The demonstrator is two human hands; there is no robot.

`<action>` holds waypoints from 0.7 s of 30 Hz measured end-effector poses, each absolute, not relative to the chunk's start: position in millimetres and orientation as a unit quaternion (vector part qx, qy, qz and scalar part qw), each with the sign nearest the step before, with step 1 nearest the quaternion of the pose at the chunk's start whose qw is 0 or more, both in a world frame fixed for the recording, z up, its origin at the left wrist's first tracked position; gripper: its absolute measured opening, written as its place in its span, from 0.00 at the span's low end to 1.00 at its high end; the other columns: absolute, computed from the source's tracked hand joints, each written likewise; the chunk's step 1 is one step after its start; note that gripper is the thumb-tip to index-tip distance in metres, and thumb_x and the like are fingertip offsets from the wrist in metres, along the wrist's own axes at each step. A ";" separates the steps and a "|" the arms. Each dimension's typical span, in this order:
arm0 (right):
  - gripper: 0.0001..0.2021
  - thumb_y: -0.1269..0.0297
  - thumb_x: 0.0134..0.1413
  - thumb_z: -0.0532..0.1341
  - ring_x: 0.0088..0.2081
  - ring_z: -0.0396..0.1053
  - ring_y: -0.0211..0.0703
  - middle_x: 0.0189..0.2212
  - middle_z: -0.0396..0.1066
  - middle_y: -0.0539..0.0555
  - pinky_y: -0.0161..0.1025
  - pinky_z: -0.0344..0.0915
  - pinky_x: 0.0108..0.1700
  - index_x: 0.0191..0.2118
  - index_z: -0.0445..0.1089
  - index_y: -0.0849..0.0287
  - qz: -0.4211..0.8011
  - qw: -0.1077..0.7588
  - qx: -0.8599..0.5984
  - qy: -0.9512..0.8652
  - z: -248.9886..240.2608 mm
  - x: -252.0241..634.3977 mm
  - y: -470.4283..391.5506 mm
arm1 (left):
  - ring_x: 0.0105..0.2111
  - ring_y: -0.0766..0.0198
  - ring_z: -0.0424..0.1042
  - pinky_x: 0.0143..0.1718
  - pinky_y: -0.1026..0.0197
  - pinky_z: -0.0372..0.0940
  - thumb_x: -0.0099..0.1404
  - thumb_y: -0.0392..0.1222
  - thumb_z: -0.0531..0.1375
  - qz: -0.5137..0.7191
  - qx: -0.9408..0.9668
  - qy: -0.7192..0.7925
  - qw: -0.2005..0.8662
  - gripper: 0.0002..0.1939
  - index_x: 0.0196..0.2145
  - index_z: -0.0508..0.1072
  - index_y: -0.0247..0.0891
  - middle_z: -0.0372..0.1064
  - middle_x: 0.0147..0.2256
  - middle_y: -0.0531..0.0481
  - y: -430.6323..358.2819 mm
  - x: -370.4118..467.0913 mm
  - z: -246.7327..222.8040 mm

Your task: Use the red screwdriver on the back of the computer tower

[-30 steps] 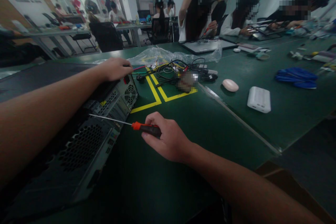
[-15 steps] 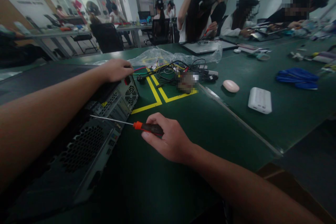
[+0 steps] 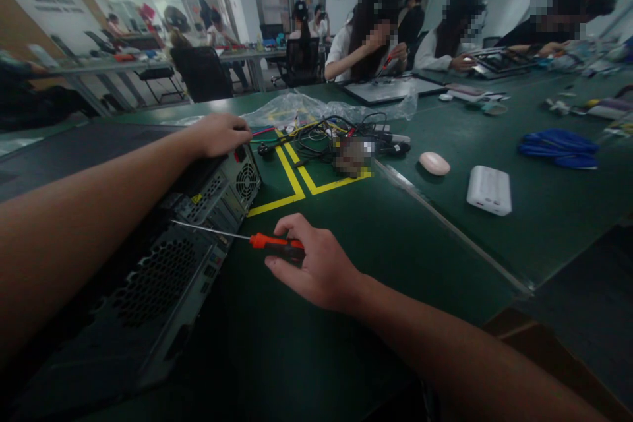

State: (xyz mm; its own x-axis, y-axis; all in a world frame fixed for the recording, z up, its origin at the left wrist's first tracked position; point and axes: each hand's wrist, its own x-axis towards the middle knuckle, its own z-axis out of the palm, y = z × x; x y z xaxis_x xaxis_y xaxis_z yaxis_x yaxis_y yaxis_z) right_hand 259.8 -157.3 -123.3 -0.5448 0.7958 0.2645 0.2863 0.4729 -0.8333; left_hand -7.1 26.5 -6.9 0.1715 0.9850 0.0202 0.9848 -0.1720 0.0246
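A computer case (image 3: 205,277) lies at the left, its rear panel with vent holes and ports facing right. My left hand (image 3: 220,133) lies on the case's top near the far rear corner, its fingers spread toward the edge. My right hand (image 3: 321,264) holds a screwdriver (image 3: 277,245) with an orange and black handle. Its thumb and forefinger stand somewhat apart along the handle. The long thin shaft points left, and its tip meets the upper edge of the rear panel. Whether it sits in a screw is too small to tell.
Tangled cables (image 3: 321,138) and clear plastic wrap (image 3: 297,105) lie beyond the case, near yellow tape. At the right are a pink oval object (image 3: 434,163), a white box-shaped device (image 3: 489,190) and a blue bundle (image 3: 558,148). Several people sit across the green table (image 3: 445,257).
My right fingers have loosened and shifted slightly on the screwdriver, whose handle has turned. My left hand stays put. A person opposite has lowered a raised arm.
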 end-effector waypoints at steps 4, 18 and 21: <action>0.09 0.58 0.70 0.65 0.29 0.65 0.41 0.31 0.70 0.45 0.40 0.57 0.37 0.49 0.66 0.50 0.375 0.333 -0.335 -0.798 -123.9 259.8 -156.5 | 0.53 0.37 0.83 0.60 0.44 0.74 0.69 0.55 0.53 0.012 0.759 0.651 0.001 0.35 0.62 0.88 0.37 0.87 0.53 0.36 31.0 -8.0 -8.0; 0.09 0.56 0.71 0.65 0.31 0.66 0.41 0.36 0.74 0.48 0.40 0.58 0.38 0.49 0.67 0.51 0.370 0.328 -0.333 -0.803 -118.6 261.0 -157.1 | 0.54 0.38 0.84 0.61 0.46 0.74 0.70 0.54 0.54 0.020 0.753 0.658 -0.009 0.34 0.61 0.89 0.39 0.87 0.54 0.36 32.2 -8.8 -10.1; 0.09 0.56 0.71 0.65 0.30 0.65 0.40 0.35 0.74 0.48 0.40 0.58 0.38 0.49 0.67 0.51 0.372 0.329 -0.333 -0.802 -118.6 260.4 -157.9 | 0.55 0.38 0.84 0.61 0.46 0.74 0.70 0.54 0.55 0.025 0.755 0.655 -0.010 0.32 0.60 0.89 0.40 0.87 0.54 0.37 32.4 -9.3 -10.1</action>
State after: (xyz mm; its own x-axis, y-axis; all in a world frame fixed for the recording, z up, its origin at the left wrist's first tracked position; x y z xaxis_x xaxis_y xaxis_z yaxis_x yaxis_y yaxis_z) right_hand 260.4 -157.9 -118.6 -0.5622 0.7779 0.2807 0.2886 0.5026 -0.8149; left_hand -9.3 32.4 -10.1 0.1415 0.9887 0.0497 0.9896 -0.1425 0.0179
